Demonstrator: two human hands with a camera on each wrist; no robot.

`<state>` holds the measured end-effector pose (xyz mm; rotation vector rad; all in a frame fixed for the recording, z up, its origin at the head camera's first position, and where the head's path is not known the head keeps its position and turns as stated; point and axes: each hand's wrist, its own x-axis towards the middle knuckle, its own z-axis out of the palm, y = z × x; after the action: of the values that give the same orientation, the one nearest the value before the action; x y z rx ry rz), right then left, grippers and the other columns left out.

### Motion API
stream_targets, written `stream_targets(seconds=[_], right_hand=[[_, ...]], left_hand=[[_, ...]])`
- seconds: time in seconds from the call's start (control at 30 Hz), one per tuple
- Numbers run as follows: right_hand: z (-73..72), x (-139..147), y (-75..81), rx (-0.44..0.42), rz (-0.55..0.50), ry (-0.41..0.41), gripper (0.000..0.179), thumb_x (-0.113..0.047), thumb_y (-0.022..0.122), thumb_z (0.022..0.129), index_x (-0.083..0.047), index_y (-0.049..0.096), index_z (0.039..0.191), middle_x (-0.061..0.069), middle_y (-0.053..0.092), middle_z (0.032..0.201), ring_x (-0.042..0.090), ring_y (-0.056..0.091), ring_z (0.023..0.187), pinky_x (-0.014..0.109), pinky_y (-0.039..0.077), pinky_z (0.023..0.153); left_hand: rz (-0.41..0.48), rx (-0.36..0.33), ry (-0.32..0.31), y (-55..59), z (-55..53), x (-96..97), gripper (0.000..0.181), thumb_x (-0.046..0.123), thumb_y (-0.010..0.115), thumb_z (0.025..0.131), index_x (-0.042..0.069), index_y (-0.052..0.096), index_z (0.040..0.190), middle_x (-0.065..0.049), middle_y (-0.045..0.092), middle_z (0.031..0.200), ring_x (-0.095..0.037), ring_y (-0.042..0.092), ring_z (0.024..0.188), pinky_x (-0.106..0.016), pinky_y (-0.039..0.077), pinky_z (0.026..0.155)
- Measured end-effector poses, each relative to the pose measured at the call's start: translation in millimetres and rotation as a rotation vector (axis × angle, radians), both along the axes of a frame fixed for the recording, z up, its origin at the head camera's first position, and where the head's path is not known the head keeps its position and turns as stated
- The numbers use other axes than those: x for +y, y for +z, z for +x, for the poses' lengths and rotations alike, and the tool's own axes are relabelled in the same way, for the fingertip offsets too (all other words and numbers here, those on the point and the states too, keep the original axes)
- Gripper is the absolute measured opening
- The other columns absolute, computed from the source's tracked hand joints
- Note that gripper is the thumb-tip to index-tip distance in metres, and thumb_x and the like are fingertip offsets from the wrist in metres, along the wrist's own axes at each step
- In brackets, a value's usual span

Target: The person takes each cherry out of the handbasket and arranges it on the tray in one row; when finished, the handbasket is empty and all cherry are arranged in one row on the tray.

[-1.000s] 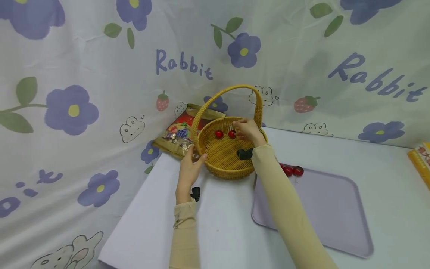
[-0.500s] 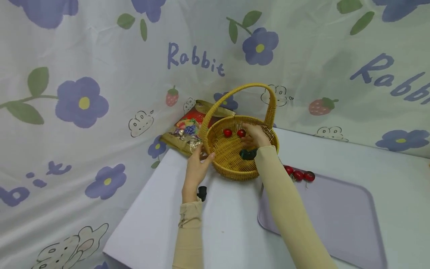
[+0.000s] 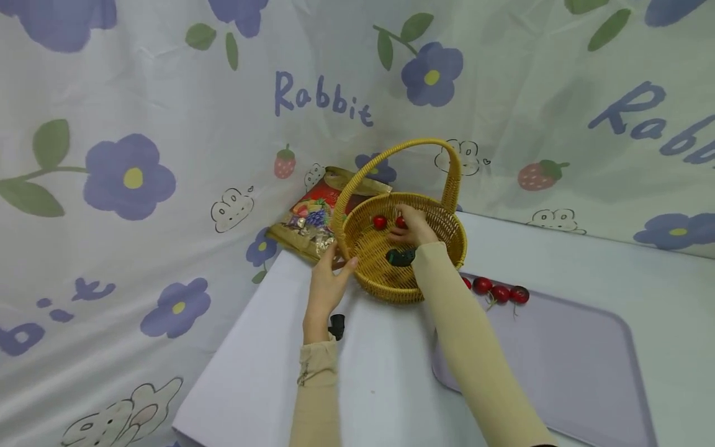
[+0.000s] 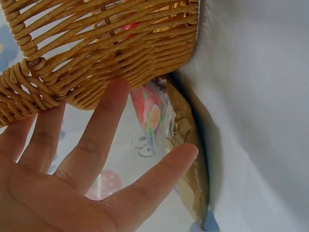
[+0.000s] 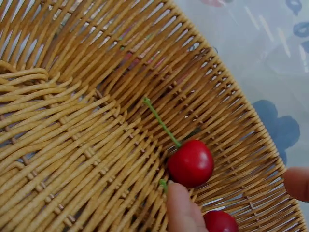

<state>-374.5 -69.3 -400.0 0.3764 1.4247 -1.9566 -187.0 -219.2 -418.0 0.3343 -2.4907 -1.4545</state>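
Note:
A yellow-brown wicker basket [image 3: 391,295] with a tall arched handle stands on the table. Inside lie two red cherries, one [image 3: 380,222] in plain sight with its green stem, the other cherry [image 5: 221,222] partly behind my fingers. My right hand [image 3: 413,227] reaches into the basket at this second cherry. In the right wrist view, its thumb and fingers stand well apart on either side of that cherry. My left hand [image 3: 328,287] touches the basket's outer left side with spread, nearly straight fingers, seen against the weave in the left wrist view.
Right of the basket, a pale purple tray [image 3: 564,354] holds several cherries [image 3: 500,293] along its far left edge, partly hidden by my right sleeve. A red and gold printed bag [image 3: 307,217] leans behind the basket, against the patterned cloth [image 3: 234,124].
The head view has turned a little, shifting the scene rightward overall. My right hand has moved slightly left, now covering part of the second cherry. My left hand stays at the basket's side.

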Motion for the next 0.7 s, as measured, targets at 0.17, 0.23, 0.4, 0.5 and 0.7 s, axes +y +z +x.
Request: stream_targets(seconds=[0.17, 0.23, 0.4, 0.5, 0.7], right_hand=[[2.3, -5.4, 1.6, -0.017, -0.082, -0.074, 0.071, -0.027, 0.047, 0.101, -0.023, 0.001, 0.155, 0.012, 0.021, 0.154, 0.034, 0.037, 0.140, 0.043, 0.040, 0.112], [3.0, -5.7, 2.6, -0.019, -0.104, -0.109, 0.064, -0.027, 0.047, 0.102, -0.021, 0.011, 0.154, 0.011, 0.022, 0.154, 0.033, 0.038, 0.139, 0.041, 0.039, 0.113], [4.5, -0.9, 1.1, -0.015, -0.119, -0.160, 0.052, -0.025, 0.047, 0.101, -0.018, 0.026, 0.149, 0.007, 0.022, 0.156, 0.029, 0.041, 0.137, 0.038, 0.041, 0.112], [5.4, 0.6, 0.5, 0.029, -0.053, -0.136, 0.047, -0.022, 0.051, 0.101, -0.016, 0.036, 0.145, 0.007, 0.037, 0.144, 0.022, 0.053, 0.123, 0.032, 0.047, 0.105], [5.0, -2.4, -0.4, 0.093, 0.045, -0.058, 0.050, -0.016, 0.056, 0.098, -0.020, 0.043, 0.146, -0.002, 0.057, 0.099, 0.006, 0.058, 0.074, 0.021, 0.050, 0.071]], left_hand=[[-0.008, 0.015, 0.018, 1.3, 3.4, -2.4, 0.060, 0.042, 0.060, 0.095, 0.017, 0.042, 0.146, -0.012, 0.057, 0.135, -0.034, 0.061, 0.117, -0.051, 0.055, 0.088], [-0.011, 0.020, 0.014, 1.4, 3.5, -2.8, 0.060, 0.041, 0.061, 0.094, 0.017, 0.042, 0.146, -0.012, 0.057, 0.135, -0.035, 0.061, 0.117, -0.051, 0.055, 0.088], [-0.016, 0.013, -0.006, 0.1, 2.0, -0.2, 0.061, 0.041, 0.061, 0.094, 0.018, 0.041, 0.147, -0.012, 0.055, 0.138, -0.034, 0.061, 0.117, -0.051, 0.054, 0.089], [-0.021, 0.013, -0.011, -0.8, 1.6, 1.1, 0.060, 0.041, 0.060, 0.095, 0.019, 0.040, 0.147, -0.012, 0.054, 0.140, -0.034, 0.061, 0.117, -0.051, 0.054, 0.089], [-0.017, 0.028, -0.006, -1.1, 1.4, -0.1, 0.060, 0.038, 0.060, 0.095, 0.018, 0.039, 0.148, -0.013, 0.055, 0.139, -0.036, 0.062, 0.116, -0.051, 0.055, 0.088]])
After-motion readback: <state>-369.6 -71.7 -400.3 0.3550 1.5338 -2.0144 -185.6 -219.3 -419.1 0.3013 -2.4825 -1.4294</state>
